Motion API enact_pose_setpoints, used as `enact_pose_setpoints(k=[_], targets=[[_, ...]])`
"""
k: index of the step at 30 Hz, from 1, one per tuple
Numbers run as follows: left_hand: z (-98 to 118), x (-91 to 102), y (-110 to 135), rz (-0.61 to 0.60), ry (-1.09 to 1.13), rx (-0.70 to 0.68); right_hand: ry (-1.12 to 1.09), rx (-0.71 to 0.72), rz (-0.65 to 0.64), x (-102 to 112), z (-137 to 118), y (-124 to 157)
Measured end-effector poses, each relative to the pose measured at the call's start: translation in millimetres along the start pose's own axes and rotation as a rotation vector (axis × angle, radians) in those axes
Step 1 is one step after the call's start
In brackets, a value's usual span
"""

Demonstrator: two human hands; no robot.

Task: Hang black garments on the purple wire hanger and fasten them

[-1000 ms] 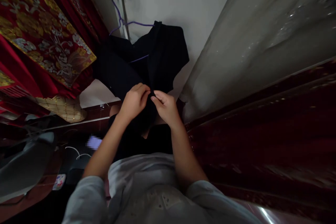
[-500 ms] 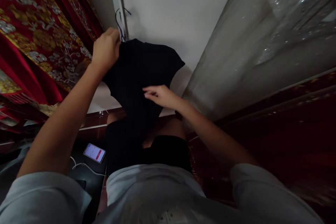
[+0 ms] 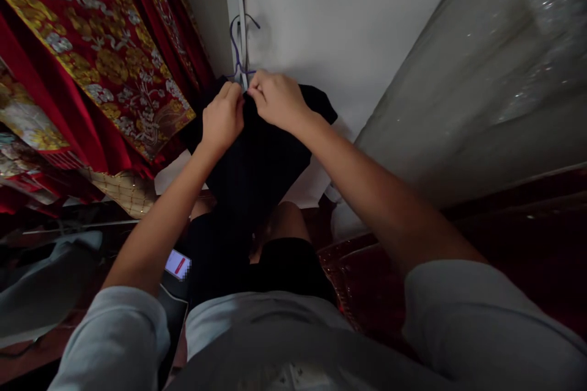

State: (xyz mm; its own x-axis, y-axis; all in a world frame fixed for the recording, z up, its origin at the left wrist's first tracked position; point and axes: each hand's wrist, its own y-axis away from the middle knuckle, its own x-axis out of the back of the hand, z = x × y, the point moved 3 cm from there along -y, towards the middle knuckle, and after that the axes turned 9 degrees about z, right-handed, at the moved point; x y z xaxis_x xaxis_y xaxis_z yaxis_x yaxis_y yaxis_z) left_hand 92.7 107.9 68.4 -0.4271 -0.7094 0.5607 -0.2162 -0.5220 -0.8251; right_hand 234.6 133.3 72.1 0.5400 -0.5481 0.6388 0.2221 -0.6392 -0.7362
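A black garment [image 3: 261, 159] hangs on a purple hanger [image 3: 237, 49] hooked on a white strip against the white wall. My left hand [image 3: 223, 119] is closed on the garment's top at the neck, just left of the hanger. My right hand [image 3: 275, 99] pinches the same top edge from the right, fingertips nearly meeting the left hand's. The hanger's shoulders are hidden under the cloth and my hands.
Red and gold patterned fabric [image 3: 87, 43] hangs at the left. A phone [image 3: 178, 264] with a lit screen lies low at the left near a dark surface. A grey translucent sheet [image 3: 458, 85] covers the right side above dark red furniture [image 3: 504, 226].
My right hand has risen from the garment's middle to its top beside the hanger. My left hand has shifted right to meet it. The view has panned slightly.
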Motion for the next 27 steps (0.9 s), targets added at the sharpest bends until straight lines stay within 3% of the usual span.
enact_pose_setpoints(k=[2, 6, 7, 9, 11, 13, 16, 19, 21, 24, 25, 27], targets=[[4, -8.8, 9, -0.05, -0.054, 0.053, 0.009, -0.028, 0.024, 8, -8, -4], [1, -28.3, 39, -0.302, -0.103, 0.052, -0.151, -0.113, 0.238, 37, -13, -24], [-2, -28.9, 44, -0.301, -0.088, 0.057, -0.217, -0.116, 0.255, 43, -12, -27], [-9, -23.8, 47, -0.204, -0.043, 0.071, -0.347, -0.091, 0.167, 43, -7, -29], [-12, -13.8, 41, -0.085, -0.008, 0.062, -0.436, -0.041, 0.018, 31, -1, -20], [-11, -4.1, 29, -0.031, 0.01, 0.032, -0.465, 0.014, -0.045, 13, 6, -7], [-4, 3.1, 11, -0.049, -0.013, 0.012, -0.419, 0.063, 0.01, -7, 11, 6], [1, -1.4, 9, -0.088, -0.088, 0.011, -0.285, 0.075, 0.048, -8, 8, 2], [3, -12.4, 20, -0.218, -0.152, -0.038, -0.174, 0.036, 0.127, 3, 9, -9], [7, -30.0, 50, -0.52, -0.178, -0.181, -0.126, -0.078, 0.421, 30, 27, -27], [8, -32.7, 58, -0.57, -0.161, -0.231, -0.134, -0.108, 0.531, 38, 38, -30], [12, -32.9, 63, -0.545, -0.109, -0.315, -0.159, -0.165, 0.711, 47, 66, -31]])
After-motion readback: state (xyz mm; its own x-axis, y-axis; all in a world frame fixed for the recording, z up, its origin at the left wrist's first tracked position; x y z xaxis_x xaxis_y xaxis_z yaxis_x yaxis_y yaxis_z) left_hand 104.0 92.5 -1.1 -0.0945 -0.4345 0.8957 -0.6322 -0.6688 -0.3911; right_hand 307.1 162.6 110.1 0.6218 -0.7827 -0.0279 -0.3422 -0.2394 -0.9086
